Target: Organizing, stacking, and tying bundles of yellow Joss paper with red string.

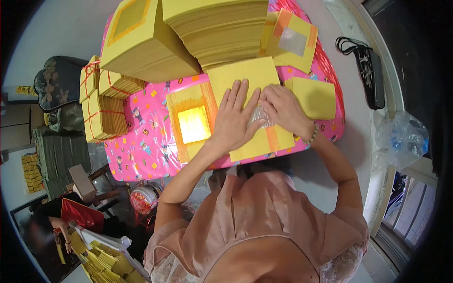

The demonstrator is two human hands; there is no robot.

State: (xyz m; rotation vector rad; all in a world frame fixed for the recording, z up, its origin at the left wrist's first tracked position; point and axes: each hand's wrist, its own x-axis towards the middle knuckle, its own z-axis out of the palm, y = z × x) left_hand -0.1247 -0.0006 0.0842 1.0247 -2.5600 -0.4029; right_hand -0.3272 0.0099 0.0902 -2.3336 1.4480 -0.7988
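Observation:
My left hand (236, 115) lies flat on a yellow paper sheet (245, 70), its fingers stretched out and the thumb apart. Close beside it, my right hand (288, 109) is closed, its fingers bent down at the sheet; whatever they pinch is hidden. Under and between both hands shows a silver foil square (258, 118) on yellow paper with an orange band (272, 137). Left of my left hand lies a yellow sheet with a shiny gold foil square (194, 125) framed in orange. A smaller yellow paper pile (312, 98) sits right of my right hand.
Tall yellow paper stacks (217, 35) stand at the table's far side. Bundles tied with red string (104, 115) sit at the left on the pink patterned tablecloth (141, 160). Red plastic strands (330, 66) hang along the right edge. Another person's hand (67, 245) shows at lower left.

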